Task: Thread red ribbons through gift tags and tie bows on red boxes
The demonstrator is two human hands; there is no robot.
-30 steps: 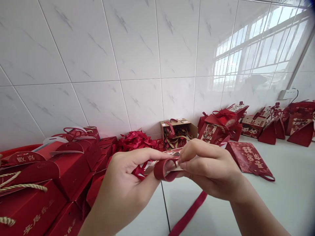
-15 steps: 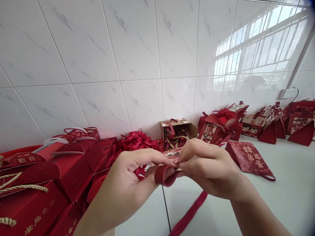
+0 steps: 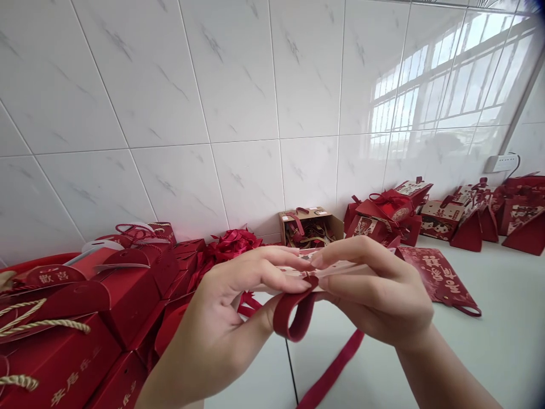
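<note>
My left hand (image 3: 230, 321) and my right hand (image 3: 378, 298) meet in front of me around a printed paper gift box (image 3: 347, 268), mostly hidden by the fingers. From its near edge hangs a dark red strap loop (image 3: 293, 329). My left fingers press where the strap joins the box, with the thumb against the loop's left side. My right hand grips the box from the right, its fingertips close to the strap's base. Below the hands, a crimson ribbon (image 3: 334, 366) runs slantwise over the white table (image 3: 468, 363).
Red boxes (image 3: 131, 298) with gold rope handles are stacked at left. Behind lie a heap of red ribbon (image 3: 233, 244) and an open cardboard box (image 3: 307, 212) of straps. A flat gift box (image 3: 443, 278) and several folded ones (image 3: 443, 216) line the right, against the tiled wall (image 3: 242, 102).
The strap loop hangs lower and shows rounder. My left fingers have straightened over the strap's base, and my right fingers have spread along the box, whose pale surface shows more.
</note>
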